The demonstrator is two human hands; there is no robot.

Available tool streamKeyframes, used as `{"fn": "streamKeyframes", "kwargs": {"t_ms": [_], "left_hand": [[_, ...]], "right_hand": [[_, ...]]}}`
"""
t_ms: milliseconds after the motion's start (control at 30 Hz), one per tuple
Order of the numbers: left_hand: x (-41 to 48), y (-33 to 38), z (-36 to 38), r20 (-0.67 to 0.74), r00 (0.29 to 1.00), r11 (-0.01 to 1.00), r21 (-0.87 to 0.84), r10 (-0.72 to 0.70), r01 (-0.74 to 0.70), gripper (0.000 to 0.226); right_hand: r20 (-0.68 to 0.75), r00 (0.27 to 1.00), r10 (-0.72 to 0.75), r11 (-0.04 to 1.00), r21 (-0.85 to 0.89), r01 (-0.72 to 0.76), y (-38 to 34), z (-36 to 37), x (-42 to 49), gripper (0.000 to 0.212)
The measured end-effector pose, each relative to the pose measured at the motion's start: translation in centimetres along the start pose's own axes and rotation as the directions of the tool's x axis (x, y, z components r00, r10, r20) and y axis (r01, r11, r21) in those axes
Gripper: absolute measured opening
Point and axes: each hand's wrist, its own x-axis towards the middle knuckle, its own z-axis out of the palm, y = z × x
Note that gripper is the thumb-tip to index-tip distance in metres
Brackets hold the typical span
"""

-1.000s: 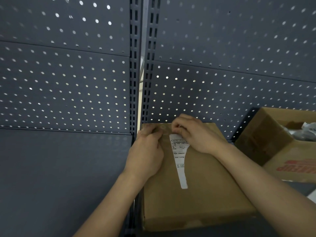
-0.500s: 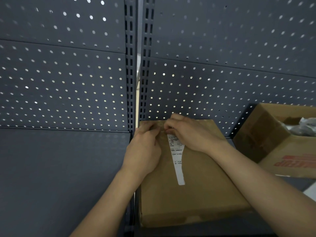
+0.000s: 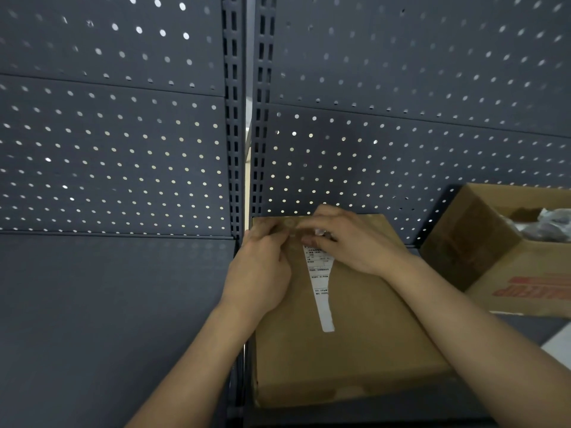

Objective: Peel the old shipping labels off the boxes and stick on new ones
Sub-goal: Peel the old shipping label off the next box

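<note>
Dim, bluish light; bright pinpoints shine through the pegboard (image 3: 123, 156) holes from behind, strongest toward eleven o'clock. Wide-angle bending curves edges. Right hand (image 3: 355, 245) fingertips smear with motion blur; label (image 3: 319, 279) print unreadably soft

We find the upper end of the label (image 3: 319, 282) hidden beneath blurred fingertips of the right hand (image 3: 358, 245) and left hand (image 3: 259, 273); what either pinches, we cannot tell. Its print is too small to read. The right edge cuts off the open box (image 3: 482, 242).
</note>
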Motion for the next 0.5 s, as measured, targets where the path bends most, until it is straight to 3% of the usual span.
{"fn": "streamKeyframes", "kwargs": {"t_ms": [167,500], "left_hand": [[0.1,-0.1,0.1,-0.001,1.0,1.0,-0.004,0.0,0.0,0.052],[0.1,0.1,0.0,0.005,1.0,1.0,-0.004,0.004,-0.004,0.051]], "right_hand": [[-0.062,0.997,-0.036,0.999,-0.022,0.035,-0.3,0.4,0.1,0.012],[-0.06,0.998,-0.018,0.967,-0.254,0.002,-0.6,0.0,-0.9,0.014]]}}
